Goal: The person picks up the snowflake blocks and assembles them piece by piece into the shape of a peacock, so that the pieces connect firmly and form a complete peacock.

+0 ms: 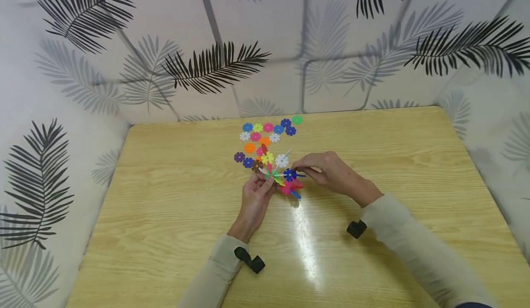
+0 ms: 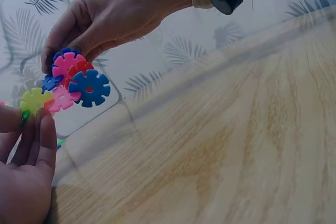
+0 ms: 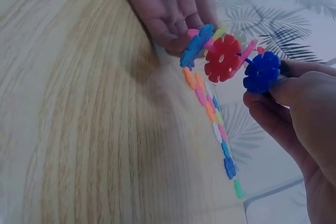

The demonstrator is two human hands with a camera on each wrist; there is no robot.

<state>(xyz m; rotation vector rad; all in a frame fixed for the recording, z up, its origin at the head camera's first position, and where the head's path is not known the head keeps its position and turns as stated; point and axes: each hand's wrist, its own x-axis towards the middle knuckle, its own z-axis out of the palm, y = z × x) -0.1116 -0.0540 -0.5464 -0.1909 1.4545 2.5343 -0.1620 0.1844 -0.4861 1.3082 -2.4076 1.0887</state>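
My left hand (image 1: pixel 254 197) grips a cluster of interlocked plastic flower discs (image 1: pixel 287 188) by its green and yellow pieces, above the table. The cluster branches out in white, yellow, pink, red and blue. At its right side, my right hand (image 1: pixel 337 173) pinches a dark blue disc (image 3: pixel 261 72) between thumb and fingers. This disc sits against the cluster's pink and blue pieces; whether its slot is fully joined cannot be made out. A red disc (image 3: pixel 222 59) and a lighter blue disc (image 2: pixel 89 88) stick out on the cluster's near side.
Loose flower discs in several colours, such as a pink disc (image 1: pixel 268 127) and a purple disc (image 1: pixel 239 156), lie flat behind the hands. The wooden table (image 1: pixel 165 216) meets a wall (image 1: pixel 281 82) with a leaf pattern at its far edge.
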